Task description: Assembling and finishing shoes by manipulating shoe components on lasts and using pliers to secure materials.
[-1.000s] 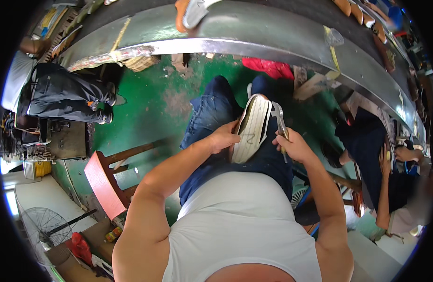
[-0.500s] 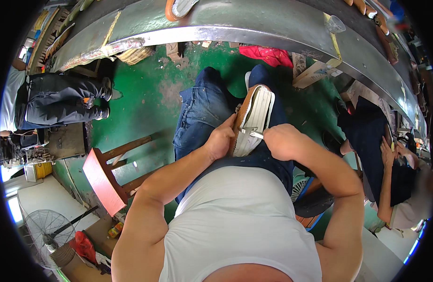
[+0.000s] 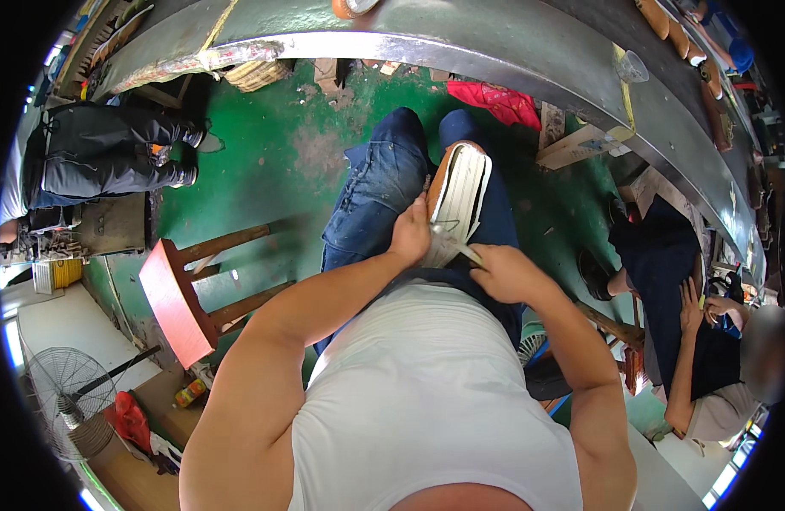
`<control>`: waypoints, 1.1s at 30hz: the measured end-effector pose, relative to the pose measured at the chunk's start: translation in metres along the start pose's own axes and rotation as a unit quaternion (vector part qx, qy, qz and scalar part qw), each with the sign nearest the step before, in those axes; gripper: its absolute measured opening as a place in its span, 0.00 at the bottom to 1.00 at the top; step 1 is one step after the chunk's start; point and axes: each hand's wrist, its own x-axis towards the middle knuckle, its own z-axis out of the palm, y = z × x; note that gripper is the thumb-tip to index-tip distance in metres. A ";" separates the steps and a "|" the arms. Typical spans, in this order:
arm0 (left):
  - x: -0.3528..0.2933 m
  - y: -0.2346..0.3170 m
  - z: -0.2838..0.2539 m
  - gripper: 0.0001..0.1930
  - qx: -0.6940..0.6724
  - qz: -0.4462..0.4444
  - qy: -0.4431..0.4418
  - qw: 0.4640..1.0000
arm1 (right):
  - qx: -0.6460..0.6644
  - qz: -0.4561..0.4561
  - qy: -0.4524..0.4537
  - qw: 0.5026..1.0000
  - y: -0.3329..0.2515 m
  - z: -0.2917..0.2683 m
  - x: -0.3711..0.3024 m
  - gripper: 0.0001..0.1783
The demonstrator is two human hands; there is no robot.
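Observation:
A shoe (image 3: 465, 183) with a brown upper lies sole-up across my lap, its pale, ridged underside facing me and its toe pointing away. My left hand (image 3: 411, 230) is closed on the shoe's left side, with the fingers partly hidden behind its edge. In my right hand (image 3: 505, 274) is a metal tool that looks like lasting pliers (image 3: 467, 250). Its head rests at the shoe's near part, close to my left fingers. Just how the jaws sit on the edge is too small to make out.
A long metal-topped workbench (image 3: 511, 68) curves across the far side. A pink-topped wooden stool (image 3: 178, 302) stands to my left, near a wire fan (image 3: 69, 400). One co-worker (image 3: 665, 281) sits at right; another person (image 3: 111, 153) is at left. Red cloth (image 3: 499, 104) lies beneath the bench.
My right hand and the pliers have come down and slightly left, nearer my waist. My left hand stays on the shoe, a little higher in view. The whole view has shifted slightly.

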 end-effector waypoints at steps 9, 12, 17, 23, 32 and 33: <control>-0.013 0.019 -0.001 0.25 0.049 0.137 -0.015 0.989 | -0.250 -0.012 0.209 0.945 0.013 -0.012 0.011 0.15; -0.009 0.014 -0.004 0.26 0.086 0.215 -0.023 0.973 | -0.175 0.001 0.168 0.970 0.019 -0.015 0.016 0.15; -0.010 0.023 -0.008 0.27 0.178 0.281 -0.075 0.940 | -0.063 -0.052 0.277 0.957 0.056 0.023 0.012 0.17; -0.008 0.047 -0.021 0.30 0.274 0.220 -0.185 0.918 | 0.091 0.047 0.021 0.995 0.058 -0.035 -0.004 0.12; -0.002 0.105 -0.020 0.32 0.415 0.133 -0.302 0.848 | -0.030 0.059 0.186 0.980 0.050 -0.032 0.049 0.22; -0.005 0.111 -0.022 0.33 0.442 0.106 -0.314 0.834 | -0.029 0.058 0.188 0.980 0.049 -0.032 0.049 0.22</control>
